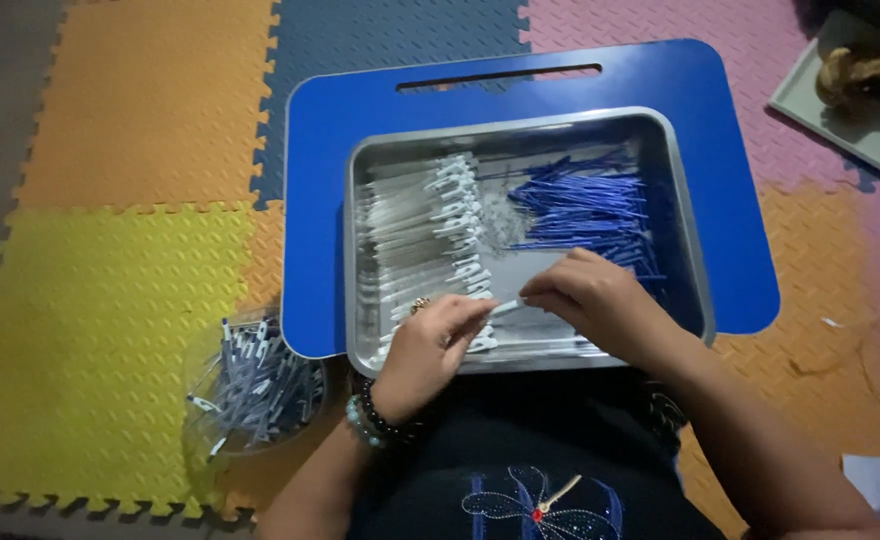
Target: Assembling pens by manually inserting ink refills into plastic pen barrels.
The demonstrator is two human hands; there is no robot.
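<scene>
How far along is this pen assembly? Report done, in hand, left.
Done, apparently: a clear bowl on the floor mat holds a pile of joined pieces. In hand: the left hand and right hand meet on one white barrel over the metal tray. Left: rows of white barrels and a heap of blue refills.

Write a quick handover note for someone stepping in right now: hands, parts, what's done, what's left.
Left hand and right hand pinch one small white tube between them, over the metal tray.
Tray sits on a blue lap board: white tubes stacked left, blue sticks piled right.
Clear tub on the floor mat holds the joined pieces.
Many loose parts remain in the tray.
</scene>
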